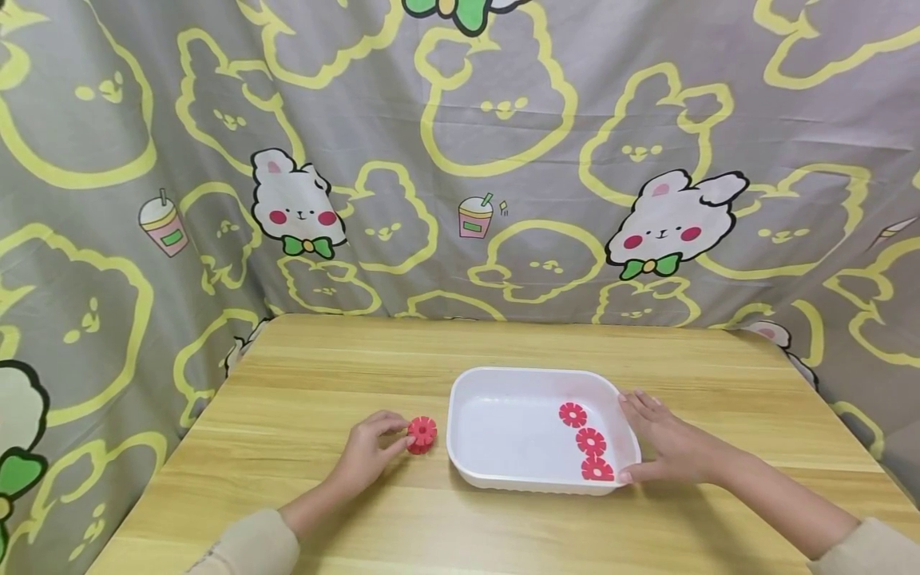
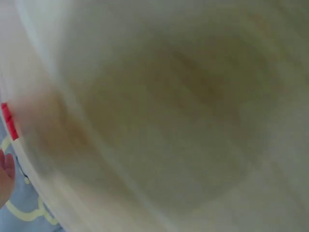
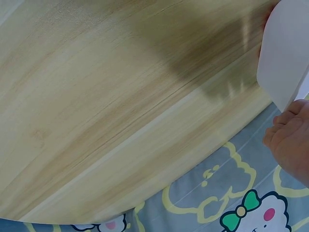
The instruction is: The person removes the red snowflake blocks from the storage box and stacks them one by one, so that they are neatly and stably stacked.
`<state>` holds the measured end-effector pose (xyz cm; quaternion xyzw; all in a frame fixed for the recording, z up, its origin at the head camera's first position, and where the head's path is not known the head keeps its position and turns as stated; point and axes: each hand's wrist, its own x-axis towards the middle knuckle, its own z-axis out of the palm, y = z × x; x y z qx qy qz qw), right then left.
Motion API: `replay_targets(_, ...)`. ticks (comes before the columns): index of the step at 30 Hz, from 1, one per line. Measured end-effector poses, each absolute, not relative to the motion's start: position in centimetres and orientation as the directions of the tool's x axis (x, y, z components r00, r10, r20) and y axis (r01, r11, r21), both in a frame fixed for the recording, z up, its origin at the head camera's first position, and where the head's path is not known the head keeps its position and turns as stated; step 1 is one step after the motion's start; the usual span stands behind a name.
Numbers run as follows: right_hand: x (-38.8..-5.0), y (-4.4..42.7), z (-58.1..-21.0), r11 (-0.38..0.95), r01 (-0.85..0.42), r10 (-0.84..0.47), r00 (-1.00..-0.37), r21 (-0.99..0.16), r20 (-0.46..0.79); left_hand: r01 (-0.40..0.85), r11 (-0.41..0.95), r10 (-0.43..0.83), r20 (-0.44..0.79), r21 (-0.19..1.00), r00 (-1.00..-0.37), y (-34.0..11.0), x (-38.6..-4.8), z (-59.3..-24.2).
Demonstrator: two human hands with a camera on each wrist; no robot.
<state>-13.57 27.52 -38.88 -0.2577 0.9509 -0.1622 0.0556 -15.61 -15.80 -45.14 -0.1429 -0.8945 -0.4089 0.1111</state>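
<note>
My left hand (image 1: 370,451) pinches a red flower-shaped plastic disc (image 1: 422,431) between thumb and fingers, just left of a white plastic tray (image 1: 528,482). A second red layer shows beneath that disc; whether the two are joined, I cannot tell. At the tray's right end, my right hand (image 1: 668,439) holds the rim, its thumb near the front corner and its fingers farther back. Three similar red discs (image 1: 591,442) lie inside, along the tray's right side. In the left wrist view, only a red edge (image 2: 9,122) and part of the left hand (image 2: 6,178) appear.
Tray and hands are on a light wood-grain table (image 1: 345,351). Behind it and at both sides hangs a grey curtain (image 1: 388,120) with yellow outlines and white cartoon animals. The table's far edge meets the curtain.
</note>
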Motion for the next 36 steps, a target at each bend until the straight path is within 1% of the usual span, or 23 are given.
replay_targets(10, -13.55, 27.54, -38.94, 0.808, -0.486, -0.517, -0.856, -0.333, -0.005, 0.341, 0.621, 0.188, 0.288, 0.706, -0.939, -16.22, -15.66, -46.03)
replay_targets(20, -13.64, 27.37, -38.73, 0.819, -0.457, -0.497, -0.867, -0.348, -0.032, 0.343, 0.630, 0.218, 0.266, 0.696, -0.939, -16.28, -15.65, -46.06)
replay_targets(36, -13.68, 27.41, -38.80, 0.816, -0.460, -0.500, -0.865, -0.350, -0.030, 0.338, 0.634, 0.219, 0.258, 0.696, -0.941, -16.28, -15.69, -46.32)
